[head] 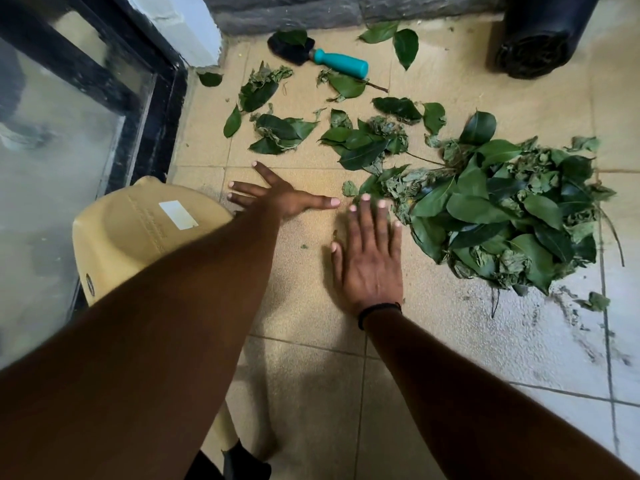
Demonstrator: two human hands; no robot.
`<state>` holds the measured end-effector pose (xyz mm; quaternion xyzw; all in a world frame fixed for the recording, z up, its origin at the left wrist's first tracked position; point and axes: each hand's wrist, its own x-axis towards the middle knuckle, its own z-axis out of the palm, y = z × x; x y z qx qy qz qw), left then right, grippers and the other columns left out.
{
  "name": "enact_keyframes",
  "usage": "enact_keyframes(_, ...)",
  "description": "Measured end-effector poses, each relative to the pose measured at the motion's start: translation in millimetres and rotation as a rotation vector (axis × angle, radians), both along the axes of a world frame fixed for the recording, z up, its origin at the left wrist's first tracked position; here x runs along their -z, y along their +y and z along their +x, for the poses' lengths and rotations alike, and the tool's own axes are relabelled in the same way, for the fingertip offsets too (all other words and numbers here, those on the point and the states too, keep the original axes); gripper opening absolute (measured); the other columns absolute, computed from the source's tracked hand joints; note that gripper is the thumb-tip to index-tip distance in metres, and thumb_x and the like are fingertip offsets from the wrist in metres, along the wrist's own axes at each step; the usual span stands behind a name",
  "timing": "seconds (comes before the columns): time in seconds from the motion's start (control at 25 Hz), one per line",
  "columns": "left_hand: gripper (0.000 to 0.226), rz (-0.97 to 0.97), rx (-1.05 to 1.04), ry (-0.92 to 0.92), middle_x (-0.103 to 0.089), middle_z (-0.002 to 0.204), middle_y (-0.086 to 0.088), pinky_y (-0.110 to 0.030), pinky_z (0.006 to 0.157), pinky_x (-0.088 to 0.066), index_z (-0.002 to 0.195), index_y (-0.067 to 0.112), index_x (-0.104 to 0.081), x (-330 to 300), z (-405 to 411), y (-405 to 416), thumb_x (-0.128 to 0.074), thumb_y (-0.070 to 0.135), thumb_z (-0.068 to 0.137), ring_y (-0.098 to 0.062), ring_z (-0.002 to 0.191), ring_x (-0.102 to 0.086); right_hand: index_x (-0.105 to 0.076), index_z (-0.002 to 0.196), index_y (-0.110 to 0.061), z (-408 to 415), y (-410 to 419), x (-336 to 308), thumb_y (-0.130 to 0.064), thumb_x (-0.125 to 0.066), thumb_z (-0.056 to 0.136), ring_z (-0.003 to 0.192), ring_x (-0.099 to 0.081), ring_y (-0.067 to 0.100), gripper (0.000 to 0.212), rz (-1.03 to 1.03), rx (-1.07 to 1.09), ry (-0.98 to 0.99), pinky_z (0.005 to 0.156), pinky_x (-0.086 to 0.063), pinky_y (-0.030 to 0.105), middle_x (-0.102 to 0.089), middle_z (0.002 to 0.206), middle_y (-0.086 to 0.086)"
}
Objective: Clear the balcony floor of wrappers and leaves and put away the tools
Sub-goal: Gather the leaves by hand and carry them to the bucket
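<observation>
At nine o'clock a yellow plastic stool (138,233) stands by the glass door (59,161). The left hand (280,199) lies spread, fingers straight, holding nothing. The right hand (370,258) is flat too (a black band at the wrist), fingertips touching the leaf pile (502,216) at three o'clock. Loose leaves (277,133) and a teal-handled trowel (343,64) lie toward twelve.

A single head-worn wide-angle view looks steeply down and forward, close over the tiled balcony floor (311,375), with both forearms reaching in from the bottom edge.
</observation>
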<state>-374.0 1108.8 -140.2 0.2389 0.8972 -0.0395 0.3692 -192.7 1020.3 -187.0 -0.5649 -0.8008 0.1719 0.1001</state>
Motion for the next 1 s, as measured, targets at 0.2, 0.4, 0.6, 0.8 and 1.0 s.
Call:
enact_keyframes(0.2,0.178,-0.004,0.003,0.026,0.039,0.15,-0.034,-0.076,0.11,0.01,0.148,0.023,0.038,3.2,-2.8,0.0,-0.077,0.086,0.027,-0.056,0.138,0.033,-0.033,0.154,-0.019,-2.5,-14.6,3.7,-0.048,-0.022,0.105,0.152,-0.019,0.032,0.059,0.082,-0.794,-0.018,0.125,-0.012,0.047,-0.031,0.162,0.01)
enact_keyframes(0.4,0.18,0.084,-0.006,0.017,0.044,0.146,-0.034,-0.073,0.108,0.015,0.148,0.022,0.037,7.6,5.4,-2.7,-0.078,0.087,0.025,-0.053,0.137,0.038,-0.016,0.159,-0.024,0.1,28.1,7.1,-0.051,-0.015,0.104,0.154,0.006,0.031,0.061,-0.012,-0.381,-0.132,0.125,-0.006,0.051,-0.01,0.166,-0.002)
enact_keyframes(0.6,0.159,0.189,-0.057,0.031,0.04,0.15,-0.032,-0.068,0.11,0.017,0.151,0.022,0.031,16.4,5.1,-3.2,-0.06,0.098,0.045,-0.05,0.139,0.037,-0.013,0.16,-0.015,-7.1,32.3,3.3,-0.048,-0.02,0.105,0.155,0.003,0.02,0.065,-0.099,-0.181,-0.004,0.126,-0.008,0.043,-0.004,0.168,0.005)
enact_keyframes(0.8,0.129,0.416,-0.314,0.162,0.02,0.163,-0.024,-0.06,0.117,0.011,0.158,0.012,0.016,29.9,1.6,13.0,-0.045,0.09,0.074,-0.04,0.15,0.021,-0.009,0.16,-0.012,-16.2,52.3,1.2,-0.057,-0.022,0.103,0.155,0.0,0.023,0.074,-0.139,0.279,-0.012,0.124,-0.018,0.047,0.004,0.168,0.007)
enact_keyframes(1.0,0.108,0.651,-0.473,0.381,0.005,0.166,-0.021,-0.06,0.122,-0.006,0.161,0.021,0.004,19.8,-47.3,74.9,-0.056,0.07,0.085,-0.04,0.153,0.003,-0.012,0.159,-0.008,-22.1,52.5,5.4,-0.054,-0.024,0.104,0.155,-0.001,0.025,0.073,-0.079,0.303,-0.062,0.122,-0.011,0.041,-0.003,0.168,0.01)
